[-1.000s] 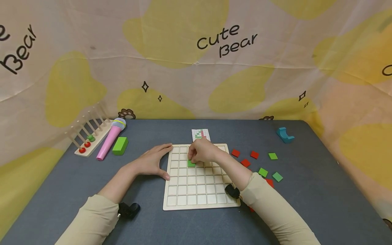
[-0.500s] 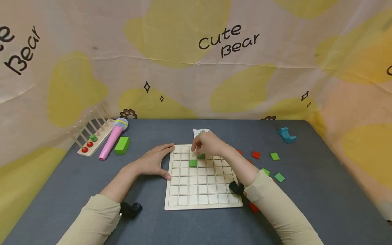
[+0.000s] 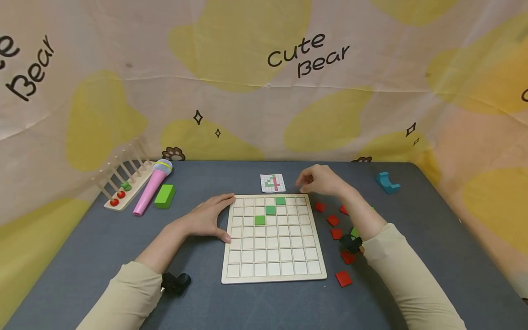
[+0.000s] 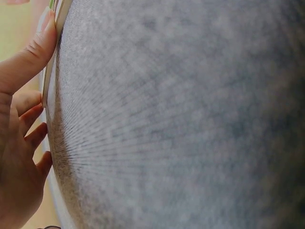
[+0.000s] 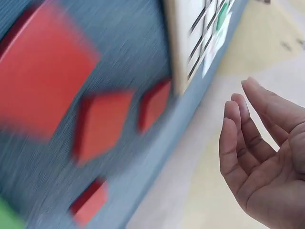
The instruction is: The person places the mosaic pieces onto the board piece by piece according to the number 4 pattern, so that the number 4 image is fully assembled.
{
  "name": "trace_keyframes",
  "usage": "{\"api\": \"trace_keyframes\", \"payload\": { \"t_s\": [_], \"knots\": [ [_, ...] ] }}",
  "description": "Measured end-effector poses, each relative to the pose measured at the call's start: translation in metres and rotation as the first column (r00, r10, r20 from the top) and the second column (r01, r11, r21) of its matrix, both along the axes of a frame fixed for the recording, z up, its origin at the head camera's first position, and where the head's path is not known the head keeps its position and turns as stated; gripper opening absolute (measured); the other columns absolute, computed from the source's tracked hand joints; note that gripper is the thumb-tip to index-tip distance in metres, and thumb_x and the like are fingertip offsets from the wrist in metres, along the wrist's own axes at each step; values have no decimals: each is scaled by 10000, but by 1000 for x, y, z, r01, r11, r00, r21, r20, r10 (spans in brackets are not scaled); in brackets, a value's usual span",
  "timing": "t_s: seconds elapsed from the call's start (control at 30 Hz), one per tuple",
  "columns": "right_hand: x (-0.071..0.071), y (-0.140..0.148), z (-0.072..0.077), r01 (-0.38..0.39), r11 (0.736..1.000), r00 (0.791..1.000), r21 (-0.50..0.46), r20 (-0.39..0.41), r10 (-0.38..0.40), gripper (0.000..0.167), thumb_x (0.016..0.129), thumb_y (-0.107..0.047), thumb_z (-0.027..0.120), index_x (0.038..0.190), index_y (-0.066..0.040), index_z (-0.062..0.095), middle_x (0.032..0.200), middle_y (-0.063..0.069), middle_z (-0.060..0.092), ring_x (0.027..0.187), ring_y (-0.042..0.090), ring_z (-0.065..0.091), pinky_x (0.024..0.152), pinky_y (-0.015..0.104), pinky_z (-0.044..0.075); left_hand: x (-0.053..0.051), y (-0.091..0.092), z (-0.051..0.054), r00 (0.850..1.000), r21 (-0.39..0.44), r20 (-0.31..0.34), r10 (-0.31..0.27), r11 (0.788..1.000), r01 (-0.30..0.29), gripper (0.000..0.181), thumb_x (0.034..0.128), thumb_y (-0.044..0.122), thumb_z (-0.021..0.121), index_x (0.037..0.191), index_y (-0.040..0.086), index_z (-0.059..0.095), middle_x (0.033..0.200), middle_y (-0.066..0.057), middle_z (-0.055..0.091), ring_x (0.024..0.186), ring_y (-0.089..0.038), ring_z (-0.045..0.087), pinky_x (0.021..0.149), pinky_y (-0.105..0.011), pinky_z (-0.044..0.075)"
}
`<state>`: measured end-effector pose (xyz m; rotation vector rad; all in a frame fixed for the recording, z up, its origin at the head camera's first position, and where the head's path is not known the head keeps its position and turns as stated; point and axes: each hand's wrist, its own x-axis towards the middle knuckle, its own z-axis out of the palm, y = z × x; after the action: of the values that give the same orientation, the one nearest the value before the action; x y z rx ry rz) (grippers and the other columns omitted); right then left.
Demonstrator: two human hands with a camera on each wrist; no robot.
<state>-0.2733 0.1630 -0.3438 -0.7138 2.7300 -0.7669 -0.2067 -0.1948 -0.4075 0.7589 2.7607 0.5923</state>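
A wooden grid board point(image 3: 273, 255) with pale square cells lies flat on the table. Three green tiles sit in its upper cells in a diagonal: a lower one point(image 3: 260, 220), a middle one point(image 3: 270, 210) and an upper one point(image 3: 280, 201). My left hand point(image 3: 204, 217) rests against the board's left edge, thumb and fingers spread; the left wrist view shows the thumb point(image 4: 33, 55) touching that edge. Above the board's far right corner hovers my right hand point(image 3: 323, 181), its fingers loosely bent and holding nothing, as the right wrist view confirms.
A small patterned card point(image 3: 272, 183) lies behind the board. Several red tiles point(image 3: 343, 278) and a partly covered green tile point(image 3: 354, 232) are to the right. A peg rack point(image 3: 129, 188), pink microphone point(image 3: 150, 188) and green block point(image 3: 165, 196) stand left; a blue curved block point(image 3: 387, 183) lies far right.
My right hand has drawn off the board toward the right, uncovering the middle and upper green tiles and the card. The left hand has kept its place at the board's edge.
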Motion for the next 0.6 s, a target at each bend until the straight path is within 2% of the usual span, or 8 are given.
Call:
{"api": "trace_keyframes", "payload": {
  "t_s": [0.13,0.47,0.6],
  "knots": [
    [-2,30,-3,30,1000,999,8,23,-30,191,883,-110,705,1061,-47,737,873,88,705,762,166,590,689,290,472,0,0,0,1000,-2,1,1,1000,-1,1171,644,585,846,1552,74,310,1632,-139,280,1491,-407,288,1134,-657,287],
    [2,98,-12,85,991,994,101,65,-92,251,892,-139,697,1125,-45,709,861,61,665,777,162,548,700,291,448,-1,-1,1,1000,-7,14,6,1000,-6,1174,646,584,845,1555,77,302,1637,-145,268,1490,-426,280,1124,-680,279],
    [6,118,-12,91,992,986,86,135,-102,292,906,-156,686,1158,-7,679,889,81,675,761,148,545,674,287,458,-1,-1,0,1000,-7,12,5,1000,-5,1178,641,589,846,1555,79,303,1636,-143,271,1489,-425,283,1123,-681,280]
  ]
}}
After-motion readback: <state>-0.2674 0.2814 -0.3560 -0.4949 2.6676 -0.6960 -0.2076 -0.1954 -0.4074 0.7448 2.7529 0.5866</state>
